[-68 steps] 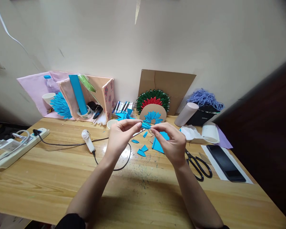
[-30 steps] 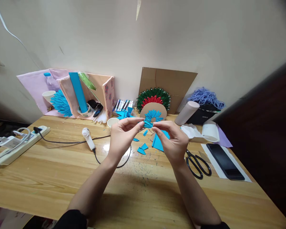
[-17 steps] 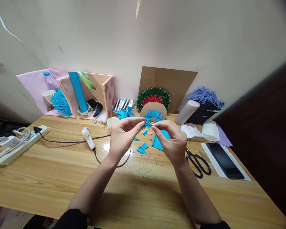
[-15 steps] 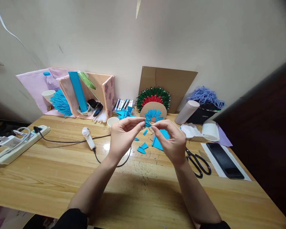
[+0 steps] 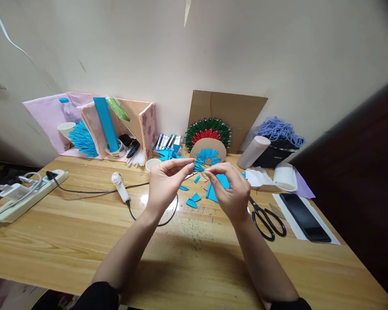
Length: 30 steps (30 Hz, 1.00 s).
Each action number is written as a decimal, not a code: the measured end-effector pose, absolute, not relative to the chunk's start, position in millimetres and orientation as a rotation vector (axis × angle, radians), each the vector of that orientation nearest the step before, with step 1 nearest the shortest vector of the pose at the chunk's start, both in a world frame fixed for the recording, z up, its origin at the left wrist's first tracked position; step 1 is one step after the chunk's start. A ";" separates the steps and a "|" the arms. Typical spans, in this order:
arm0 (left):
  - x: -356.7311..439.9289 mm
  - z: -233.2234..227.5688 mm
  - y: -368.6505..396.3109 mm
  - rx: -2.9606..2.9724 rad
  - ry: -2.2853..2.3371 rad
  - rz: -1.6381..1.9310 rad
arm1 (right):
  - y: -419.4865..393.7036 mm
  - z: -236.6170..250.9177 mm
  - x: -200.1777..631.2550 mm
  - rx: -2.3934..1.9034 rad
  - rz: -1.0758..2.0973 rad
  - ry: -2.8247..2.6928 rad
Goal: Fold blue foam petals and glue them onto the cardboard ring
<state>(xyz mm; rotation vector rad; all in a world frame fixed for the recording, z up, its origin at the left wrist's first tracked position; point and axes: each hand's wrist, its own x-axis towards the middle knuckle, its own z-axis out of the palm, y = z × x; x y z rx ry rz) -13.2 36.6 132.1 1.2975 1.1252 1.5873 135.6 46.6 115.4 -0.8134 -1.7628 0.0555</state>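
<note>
left hand [image 5: 164, 185]: fingers pinch blue paper petal [image 5: 198, 167] aloft | right hand [image 5: 231, 193]: fingers pinch its far end, steadying the fold | scissors [image 5: 267, 218] right, tabletop [image 5: 84, 228]

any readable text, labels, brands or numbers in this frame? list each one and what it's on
No text can be read in this frame.
Black bag under the purple yarn: a small pale mark, too blurred to read.
Row of marker pens against the wall: printing on the barrels, too small to read.
White tape roll in the pink organiser: no legible print.
Dark phone on white paper: screen blank.
</note>
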 end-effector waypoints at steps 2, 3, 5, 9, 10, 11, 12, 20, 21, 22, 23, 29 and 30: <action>-12.9 132.1 36.8 1.297 1.120 1.595 | 46.2 115.6 135.5 -0.810 0.060 -1.757; -12.9 132.1 37.0 1.299 1.113 1.599 | 46.0 115.6 135.6 -0.813 0.064 -1.754; -13.9 132.1 37.4 1.298 1.107 1.612 | 45.8 115.7 136.1 -0.821 0.070 -1.737; -19.3 132.6 38.7 1.288 1.131 1.681 | 46.1 115.7 138.6 -0.825 0.098 -1.648; -20.8 132.9 39.0 1.287 1.131 1.696 | 46.1 115.8 139.1 -0.821 0.121 -1.614; -21.9 133.3 39.1 1.287 1.129 1.704 | 45.9 116.1 139.5 -0.818 0.149 -1.581; -22.6 133.6 39.0 1.290 1.129 1.703 | 45.5 116.4 139.7 -0.816 0.177 -1.554; -14.2 134.2 34.6 1.325 1.115 1.592 | 42.7 116.5 135.7 -0.824 0.250 -1.626; -13.2 134.1 34.1 1.324 1.103 1.585 | 42.7 116.1 135.4 -0.824 0.248 -1.641; -12.6 134.0 33.8 1.323 1.093 1.584 | 42.8 115.8 135.2 -0.823 0.244 -1.653; -12.2 133.9 33.5 1.324 1.086 1.588 | 42.8 115.5 135.0 -0.822 0.238 -1.658; -12.2 133.7 33.8 1.338 1.115 1.606 | 43.3 116.9 135.5 -0.823 0.210 -1.691; -12.4 133.6 34.1 1.337 1.120 1.603 | 43.7 117.4 135.9 -0.824 0.203 -1.701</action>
